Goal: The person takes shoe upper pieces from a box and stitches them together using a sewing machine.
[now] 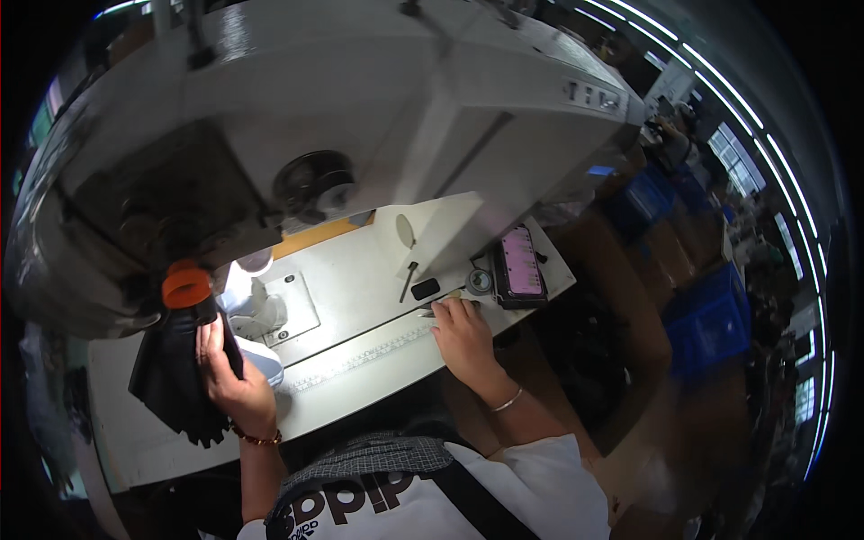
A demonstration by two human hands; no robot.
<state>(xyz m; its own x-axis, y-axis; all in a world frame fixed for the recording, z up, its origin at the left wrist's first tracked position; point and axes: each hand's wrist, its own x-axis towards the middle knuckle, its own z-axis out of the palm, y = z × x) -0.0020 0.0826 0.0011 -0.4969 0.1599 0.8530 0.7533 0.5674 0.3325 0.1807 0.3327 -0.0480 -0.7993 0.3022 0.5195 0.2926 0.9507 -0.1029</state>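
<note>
On the left, my left hand (236, 385) holds a black shoe upper (171, 369) with a bright orange rim (186, 286) at its top and a notched lower edge. The upper hangs beneath the head of a large pale sewing machine (378, 108), beside its lit white post (264, 310). Fingers of that hand lie along the upper's side, and its far side is hidden. My right hand (466, 340) rests on the white table (360, 310), its fingers curled down beside a small dark pointed tool (427, 312). What the fingertips pinch is too small to make out.
A black oval piece (425, 289), a thin dark stick (408, 282), a small round container (480, 282) and a black case with a pink panel (522, 267) lie beyond my right hand. A ruler strip (360, 358) runs along the table. Blue crates (711, 315) stand at right.
</note>
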